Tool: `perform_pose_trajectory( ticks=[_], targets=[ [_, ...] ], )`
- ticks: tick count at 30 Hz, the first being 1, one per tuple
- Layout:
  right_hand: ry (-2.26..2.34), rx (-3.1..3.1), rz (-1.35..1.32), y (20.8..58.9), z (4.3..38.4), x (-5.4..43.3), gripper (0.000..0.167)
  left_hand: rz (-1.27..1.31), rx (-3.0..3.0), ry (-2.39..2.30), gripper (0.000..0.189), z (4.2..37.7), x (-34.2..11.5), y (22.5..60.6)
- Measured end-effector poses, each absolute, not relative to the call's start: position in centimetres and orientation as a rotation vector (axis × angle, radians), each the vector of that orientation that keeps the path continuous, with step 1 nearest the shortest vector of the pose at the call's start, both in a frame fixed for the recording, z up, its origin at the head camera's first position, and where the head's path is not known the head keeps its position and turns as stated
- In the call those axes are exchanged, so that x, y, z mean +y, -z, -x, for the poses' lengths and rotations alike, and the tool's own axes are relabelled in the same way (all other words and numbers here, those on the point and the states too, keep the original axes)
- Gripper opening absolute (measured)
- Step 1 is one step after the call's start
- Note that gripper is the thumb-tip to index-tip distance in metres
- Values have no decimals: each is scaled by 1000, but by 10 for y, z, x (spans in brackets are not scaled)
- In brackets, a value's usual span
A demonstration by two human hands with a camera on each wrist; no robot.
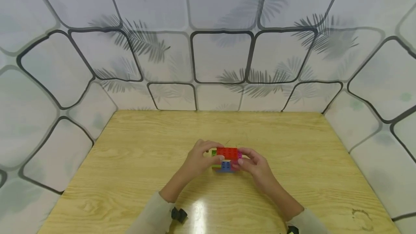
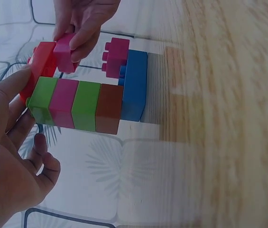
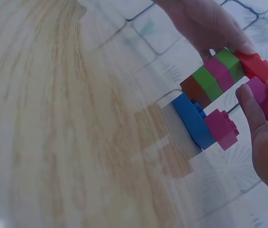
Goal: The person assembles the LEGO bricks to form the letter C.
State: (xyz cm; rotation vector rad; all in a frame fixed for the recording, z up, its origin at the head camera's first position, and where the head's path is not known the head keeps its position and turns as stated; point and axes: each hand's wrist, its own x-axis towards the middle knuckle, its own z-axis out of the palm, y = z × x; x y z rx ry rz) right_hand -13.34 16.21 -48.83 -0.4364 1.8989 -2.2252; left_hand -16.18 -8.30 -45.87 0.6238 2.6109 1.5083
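A blue brick (image 2: 134,85) lies on the table as a base. On one end rises a column: a brown brick (image 2: 109,108), a green brick (image 2: 84,104), a pink brick (image 2: 62,102) and another green brick (image 2: 42,99). A lone pink brick (image 3: 221,129) sits on the base's other end. Across the column's top a red brick (image 1: 227,152) juts sideways, gripped by my left hand (image 1: 198,158) between thumb and fingers. My right hand (image 1: 258,167) pinches a pink brick (image 2: 65,59) against the underside of the red brick's free end, with a gap above the lone brick.
The wood-grain table (image 1: 146,129) extends around the bricks on all sides. White patterned panels (image 1: 221,57) with dark outlines and leaf prints enclose its back and sides. Dark bands show at both sleeve cuffs (image 1: 156,208).
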Motion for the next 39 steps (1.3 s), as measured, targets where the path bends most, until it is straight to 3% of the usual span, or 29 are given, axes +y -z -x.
perform_pose_trajectory(
  ticks=[23, 39],
  targets=[
    [2147, 2017, 240, 486, 136, 162, 49, -673, 2648, -1497, 36, 162, -82, 461],
    [2235, 1862, 279, 478, 137, 159, 49, -704, 2730, -1402, 38, 161, -82, 458]
  ],
)
